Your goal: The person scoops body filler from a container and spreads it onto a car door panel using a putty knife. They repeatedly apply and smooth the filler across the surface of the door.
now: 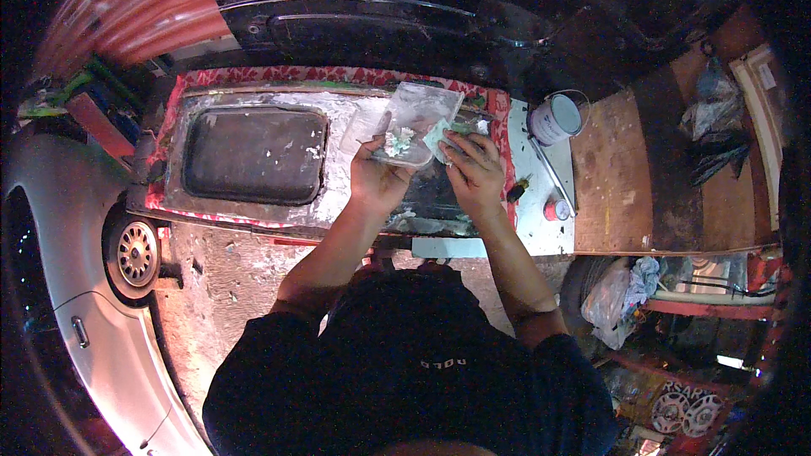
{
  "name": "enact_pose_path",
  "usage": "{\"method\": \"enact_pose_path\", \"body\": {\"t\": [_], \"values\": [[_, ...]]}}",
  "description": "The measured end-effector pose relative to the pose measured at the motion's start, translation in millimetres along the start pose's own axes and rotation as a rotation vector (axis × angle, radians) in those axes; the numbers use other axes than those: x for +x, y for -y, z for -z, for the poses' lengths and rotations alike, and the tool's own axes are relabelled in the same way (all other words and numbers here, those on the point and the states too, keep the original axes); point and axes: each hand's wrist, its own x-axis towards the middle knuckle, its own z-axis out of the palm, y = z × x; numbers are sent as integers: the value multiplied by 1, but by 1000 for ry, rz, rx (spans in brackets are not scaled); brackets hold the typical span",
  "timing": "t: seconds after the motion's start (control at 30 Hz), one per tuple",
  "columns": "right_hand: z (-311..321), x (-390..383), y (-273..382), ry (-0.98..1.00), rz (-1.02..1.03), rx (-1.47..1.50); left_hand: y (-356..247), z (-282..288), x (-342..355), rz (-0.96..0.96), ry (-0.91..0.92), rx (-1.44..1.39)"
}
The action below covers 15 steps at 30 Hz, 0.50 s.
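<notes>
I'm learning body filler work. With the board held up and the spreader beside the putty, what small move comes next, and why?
Probably scoop: the left hand holds the mixing board tilted over the panel, a small blob of putty sits on it, and the right hand has the spreader at the board's edge. Sliding the spreader under the blob would load it.

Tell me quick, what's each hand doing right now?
Left hand: closed on a flat board smeared with pale paste.
Right hand: pressing a small greenish spreader against the board's edge.
</notes>
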Motion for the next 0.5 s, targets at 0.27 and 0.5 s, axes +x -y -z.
{"method": "enact_pose_path", "body": {"t": [0.27, 0.5], "values": [[8, 2, -3, 22, 30, -10, -1, -21, 4, -4, -27, 148], [11, -1, -2, 2, 54, -9, 4, -27, 2, 12, -69, 36]]}}
